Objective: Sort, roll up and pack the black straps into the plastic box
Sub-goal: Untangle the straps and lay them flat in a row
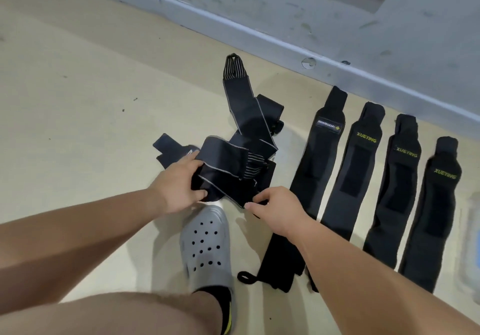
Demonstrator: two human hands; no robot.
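A tangled heap of black straps (246,127) with grey edging lies on the beige floor. My left hand (176,186) grips a strap from the near end of the heap (223,158) between thumb and fingers. My right hand (275,207) pinches the near corner of the same bundle. To the right, several black straps are laid out flat side by side, one with a white label (320,153) and three marked XUEYING (359,168). Part of another black strap with a loop (275,264) shows under my right forearm. The clear plastic box (471,244) is barely visible at the right edge.
My foot in a grey perforated clog (207,246) stands just below the heap, with my knee at the bottom. A grey wall and skirting (285,38) run diagonally behind the straps. Beige floor (78,114) stretches to the left.
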